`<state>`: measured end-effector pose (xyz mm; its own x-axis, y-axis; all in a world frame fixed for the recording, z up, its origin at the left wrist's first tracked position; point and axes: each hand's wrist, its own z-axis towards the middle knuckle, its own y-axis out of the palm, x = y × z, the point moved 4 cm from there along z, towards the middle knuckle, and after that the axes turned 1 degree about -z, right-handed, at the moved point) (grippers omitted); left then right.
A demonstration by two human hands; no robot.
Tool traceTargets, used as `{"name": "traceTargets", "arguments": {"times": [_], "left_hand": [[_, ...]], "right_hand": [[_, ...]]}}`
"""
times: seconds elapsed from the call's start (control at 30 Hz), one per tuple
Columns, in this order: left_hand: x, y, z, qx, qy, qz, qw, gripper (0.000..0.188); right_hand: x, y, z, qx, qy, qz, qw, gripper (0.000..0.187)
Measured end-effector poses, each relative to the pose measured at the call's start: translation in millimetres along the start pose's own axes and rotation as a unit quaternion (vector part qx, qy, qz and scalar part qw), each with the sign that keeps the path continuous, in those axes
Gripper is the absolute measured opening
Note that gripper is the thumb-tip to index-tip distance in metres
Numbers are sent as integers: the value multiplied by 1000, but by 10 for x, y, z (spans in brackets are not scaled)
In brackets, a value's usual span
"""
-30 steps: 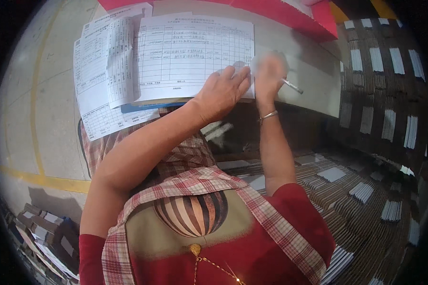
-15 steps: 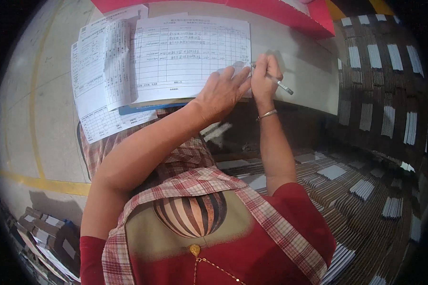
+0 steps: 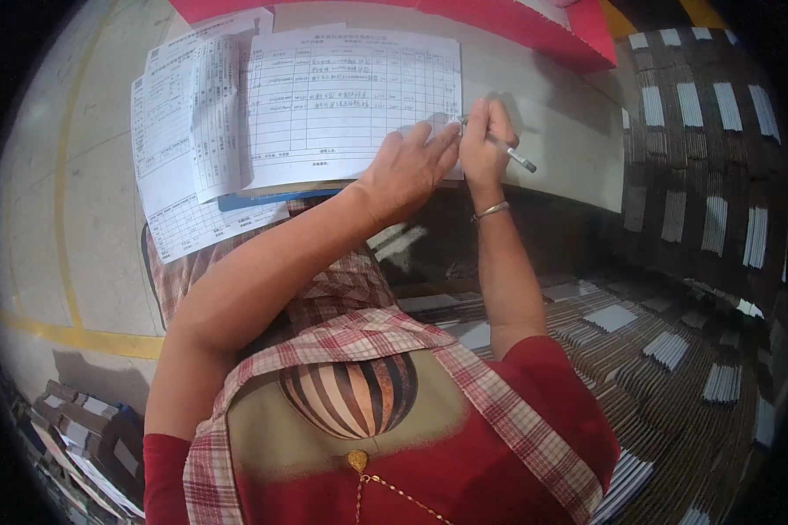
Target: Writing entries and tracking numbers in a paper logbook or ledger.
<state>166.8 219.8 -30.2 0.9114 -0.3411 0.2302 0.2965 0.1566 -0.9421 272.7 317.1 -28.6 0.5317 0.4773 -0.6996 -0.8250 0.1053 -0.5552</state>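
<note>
A white printed form (image 3: 315,136) with a ruled grid and handwritten rows lies in front of me, its left pages folded back in a curled sheaf (image 3: 215,114). My left hand (image 3: 409,168) rests flat on the form's lower right part, fingers stretched toward its right edge. In my right hand (image 3: 486,144) is a pen (image 3: 518,157), gripped between thumb and fingers, its tip at the form's right-hand columns. The tip itself is mostly hidden by the fingers. A blue board edge (image 3: 271,199) shows beneath the form. Another printed sheet (image 3: 171,179) lies under it on the left.
A pale work surface (image 3: 578,157) extends right of the form, with a pink-red edged item (image 3: 578,35) at the back. Stacks of brown cardboard (image 3: 665,350) with white bands fill the right side. More stacks (image 3: 96,437) stand at the lower left, beyond a yellow floor line (image 3: 114,343).
My right hand and the pen have shifted very slightly left and down. My left hand stays on the form almost unmoved.
</note>
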Motion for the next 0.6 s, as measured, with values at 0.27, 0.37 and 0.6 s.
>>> {"name": "traceTargets", "arguments": {"times": [0.27,0.37,0.6], "left_hand": [[-8,-4,-6,-6,0,-7,1000,67],[-8,-17,3,-12,-1,-13,1000,67],[-3,-23,-10,1,2,-2,1000,66]], "right_hand": [[17,10,8,4,-15,-14,1000,30],[-10,8,5,-10,-3,-9,1000,30],[-2,17,2,-9,-13,-20,1000,29]]}}
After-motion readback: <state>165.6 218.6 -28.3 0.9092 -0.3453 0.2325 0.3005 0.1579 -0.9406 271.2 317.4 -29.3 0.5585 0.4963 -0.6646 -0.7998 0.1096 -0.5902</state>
